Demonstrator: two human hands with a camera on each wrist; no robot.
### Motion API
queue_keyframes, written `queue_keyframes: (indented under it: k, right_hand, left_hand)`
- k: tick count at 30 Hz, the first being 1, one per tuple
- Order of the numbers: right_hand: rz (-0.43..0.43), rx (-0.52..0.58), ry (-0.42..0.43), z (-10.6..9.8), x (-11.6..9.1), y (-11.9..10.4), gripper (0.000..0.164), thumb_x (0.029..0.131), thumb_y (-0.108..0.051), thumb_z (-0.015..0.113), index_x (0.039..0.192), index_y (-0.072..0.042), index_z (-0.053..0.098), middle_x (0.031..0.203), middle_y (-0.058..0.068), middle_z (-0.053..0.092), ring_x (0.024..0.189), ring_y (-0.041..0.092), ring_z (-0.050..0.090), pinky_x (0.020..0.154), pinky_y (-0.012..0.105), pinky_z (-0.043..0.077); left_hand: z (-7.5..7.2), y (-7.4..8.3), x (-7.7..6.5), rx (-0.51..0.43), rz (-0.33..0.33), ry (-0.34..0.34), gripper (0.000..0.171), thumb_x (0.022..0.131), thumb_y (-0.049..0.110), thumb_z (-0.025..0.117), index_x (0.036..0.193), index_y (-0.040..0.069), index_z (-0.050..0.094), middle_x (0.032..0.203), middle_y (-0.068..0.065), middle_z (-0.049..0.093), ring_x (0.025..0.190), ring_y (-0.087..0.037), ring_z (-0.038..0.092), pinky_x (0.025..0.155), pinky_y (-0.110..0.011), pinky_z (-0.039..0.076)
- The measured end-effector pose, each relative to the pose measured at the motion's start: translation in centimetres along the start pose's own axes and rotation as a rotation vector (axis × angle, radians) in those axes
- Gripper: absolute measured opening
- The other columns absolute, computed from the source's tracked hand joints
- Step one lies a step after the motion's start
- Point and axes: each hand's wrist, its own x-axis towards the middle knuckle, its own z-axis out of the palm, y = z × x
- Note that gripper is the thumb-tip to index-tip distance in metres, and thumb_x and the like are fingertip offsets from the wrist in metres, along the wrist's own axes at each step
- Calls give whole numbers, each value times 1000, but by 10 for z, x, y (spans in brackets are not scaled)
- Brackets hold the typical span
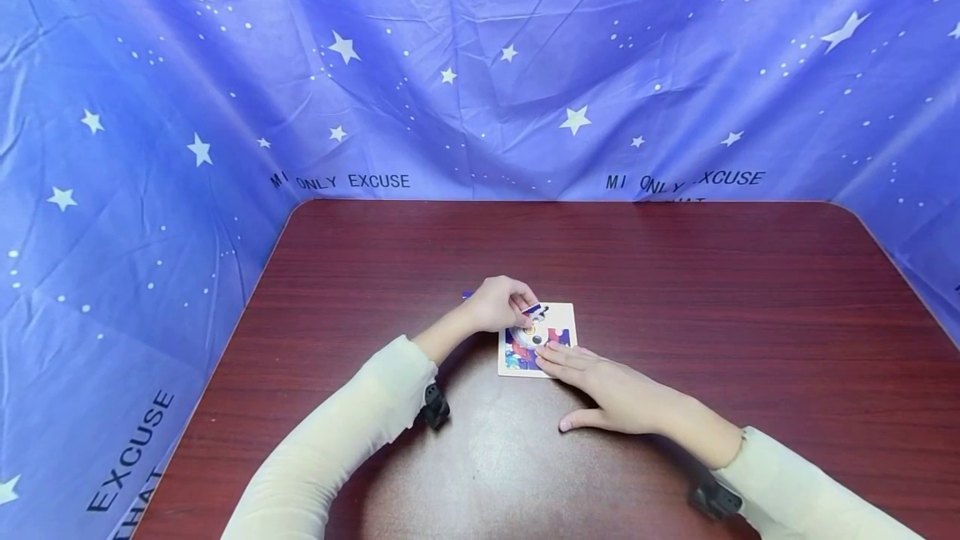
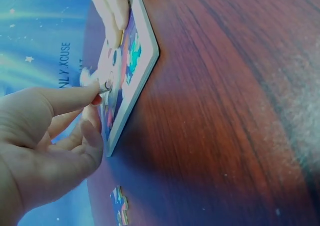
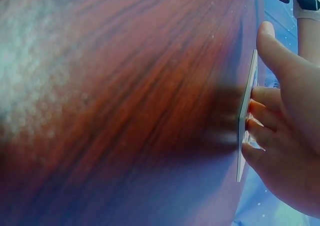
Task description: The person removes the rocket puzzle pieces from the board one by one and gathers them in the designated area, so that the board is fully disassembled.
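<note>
A square jigsaw board with a pale border and a colourful picture lies on the table. Above its far left part, my left hand pinches a puzzle piece between thumb and fingers. The piece is tilted over the picture; the left wrist view shows it edge-on at the fingertips. My right hand rests its extended fingers on the right side of the board, thumb spread out over the tabletop. Those fingers cover part of the picture.
A loose puzzle piece lies on the table left of the board, mostly hidden behind the left wrist in the head view. The dark red wooden table meets a blue star-printed curtain at its far edge.
</note>
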Motion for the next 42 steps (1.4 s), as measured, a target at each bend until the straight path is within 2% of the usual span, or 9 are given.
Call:
queue_keyframes:
  k: [5,12,21,26,34,36,42]
  right_hand:
    - [1,-1,-3,-1,0,-1,78,82,-47,68,142,-3,44,151,11,42,139,31,41,111,49,34]
    - [8,-1,-10,-2,0,-1,78,82,-46,69,142,-4,44,152,11,42,139,30,40,111,49,35]
    - [7,-6,-3,-1,0,-1,79,82,-47,69,143,-4,44,152,10,42,140,30,40,111,49,35]
    - [11,-5,-5,-1,-1,0,79,82,-48,68,143,-4,44,152,10,42,140,30,40,111,49,34]
    - [-13,-8,13,0,0,1,78,83,-47,68,142,-3,44,150,12,43,139,32,41,110,50,36]
    - [-16,-8,16,0,0,1,78,83,-47,68,142,-2,44,150,12,43,138,32,41,110,50,36]
    - [-14,-15,21,0,-1,1,78,82,-48,68,142,-3,45,150,12,43,138,32,41,109,50,36]
  left_hand:
    - [1,0,-1,43,-19,-7,19,81,10,76,99,5,72,91,-8,73,77,-9,63,68,-14,49]
    - [-3,1,-4,-44,-54,-10,25,78,1,75,103,4,70,91,-9,73,77,-11,68,69,-16,52]
    - [-4,-6,-5,-55,-32,98,18,78,9,78,94,7,72,87,-7,76,75,-10,70,69,-15,51]
    - [-8,-11,-6,-77,-27,148,10,80,12,76,89,9,74,84,-6,76,70,-7,66,64,-16,48]
    - [-18,-21,-13,-221,-74,192,11,80,12,76,90,6,74,84,-10,75,59,-22,67,53,-29,55]
    - [-21,-24,-16,-232,-88,203,12,80,12,76,90,6,75,84,-10,76,59,-20,67,54,-29,55]
    - [-32,-34,-27,-191,-130,226,14,80,15,77,92,8,76,85,-8,76,63,-3,61,59,-19,49]
